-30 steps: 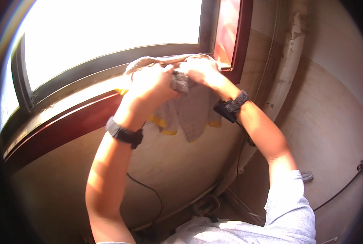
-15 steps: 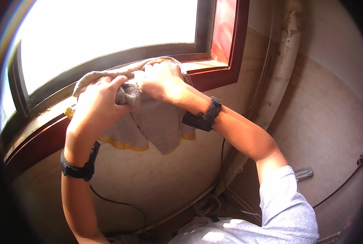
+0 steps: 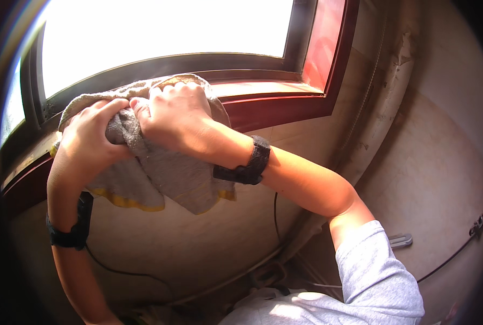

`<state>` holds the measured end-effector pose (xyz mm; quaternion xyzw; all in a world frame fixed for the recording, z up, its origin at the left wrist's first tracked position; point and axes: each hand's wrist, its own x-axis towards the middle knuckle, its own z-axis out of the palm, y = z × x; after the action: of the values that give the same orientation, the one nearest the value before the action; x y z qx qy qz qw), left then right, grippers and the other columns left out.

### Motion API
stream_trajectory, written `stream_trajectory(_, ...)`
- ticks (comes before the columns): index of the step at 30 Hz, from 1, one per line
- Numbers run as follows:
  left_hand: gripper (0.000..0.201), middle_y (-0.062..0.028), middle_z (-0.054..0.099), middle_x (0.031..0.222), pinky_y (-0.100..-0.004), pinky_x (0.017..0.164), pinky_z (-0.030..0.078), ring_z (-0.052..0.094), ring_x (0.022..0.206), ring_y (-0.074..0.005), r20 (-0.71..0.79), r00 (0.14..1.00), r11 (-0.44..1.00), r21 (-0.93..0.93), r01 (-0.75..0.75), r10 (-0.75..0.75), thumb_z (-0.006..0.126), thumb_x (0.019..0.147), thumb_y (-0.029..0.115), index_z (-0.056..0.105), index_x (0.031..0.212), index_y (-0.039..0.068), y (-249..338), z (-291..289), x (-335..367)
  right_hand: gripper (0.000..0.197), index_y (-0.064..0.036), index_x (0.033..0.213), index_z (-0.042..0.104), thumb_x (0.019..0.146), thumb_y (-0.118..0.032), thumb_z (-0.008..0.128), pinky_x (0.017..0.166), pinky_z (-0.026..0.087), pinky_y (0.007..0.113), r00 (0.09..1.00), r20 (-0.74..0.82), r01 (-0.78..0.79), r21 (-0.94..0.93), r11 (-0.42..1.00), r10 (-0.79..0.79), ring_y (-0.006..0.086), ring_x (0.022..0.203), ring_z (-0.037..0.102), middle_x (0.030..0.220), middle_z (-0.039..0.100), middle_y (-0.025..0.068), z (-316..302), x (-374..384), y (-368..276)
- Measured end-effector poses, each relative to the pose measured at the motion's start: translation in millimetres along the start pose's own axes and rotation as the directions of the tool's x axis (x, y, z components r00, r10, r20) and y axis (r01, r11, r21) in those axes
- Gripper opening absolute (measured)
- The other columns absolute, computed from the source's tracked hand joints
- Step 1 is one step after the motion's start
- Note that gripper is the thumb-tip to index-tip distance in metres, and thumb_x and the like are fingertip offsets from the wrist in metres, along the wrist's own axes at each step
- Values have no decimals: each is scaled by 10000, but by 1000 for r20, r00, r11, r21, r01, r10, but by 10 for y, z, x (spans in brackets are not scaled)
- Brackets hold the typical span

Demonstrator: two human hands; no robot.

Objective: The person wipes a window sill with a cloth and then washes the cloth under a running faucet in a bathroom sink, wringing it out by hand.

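Observation:
A grey cloth with a yellow hem lies bunched over the dark red window sill. My left hand grips the cloth's left part against the sill. Beside it, touching, my right hand presses down on the top of the cloth, fingers curled over it. The cloth's lower edge hangs down the wall below the sill. Both wrists wear black bands.
A dark window frame holds bright glass above the sill, with a red side panel at right. A worn pipe runs down the beige wall. A black cable trails below.
Both hands and the cloth have slid left along the sill from near the right corner. My right arm now reaches further across.

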<state>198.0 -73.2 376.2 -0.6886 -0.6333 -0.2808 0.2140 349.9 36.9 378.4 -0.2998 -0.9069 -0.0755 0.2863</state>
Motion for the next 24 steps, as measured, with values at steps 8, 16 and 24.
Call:
stream_trajectory(8, 612, -162, 650, 1177, -393, 973, 463, 603, 1123, -349, -29, 998, 997, 47, 64, -63, 755, 580, 180, 629, 1160, 32, 256, -121, -34, 640, 17, 825, 704, 1009, -466, 328, 804, 513, 447, 993, 14, 115, 36, 993, -115, 342, 875, 687, 882, 706, 213, -272, -163, 39)
stream_trajectory(16, 567, -155, 650, 1127, -421, 920, 477, 607, 1066, -371, -53, 997, 998, 3, 64, -64, 734, 571, 165, 630, 1118, 55, 332, -107, -19, 665, 24, 835, 703, 1011, -489, 319, 832, 500, 453, 985, 74, 152, 54, 987, -155, 347, 917, 678, 892, 703, 223, -357, -153, 75)
stream_trajectory(24, 542, -159, 652, 1109, -414, 916, 485, 614, 1056, -365, -17, 995, 994, 55, 96, -95, 745, 622, 215, 636, 1133, 71, 474, -190, -54, 608, -6, 958, 722, 1017, -457, 319, 841, 511, 412, 977, 99, 191, -32, 981, -187, 299, 938, 692, 963, 723, 178, -425, -208, 99)
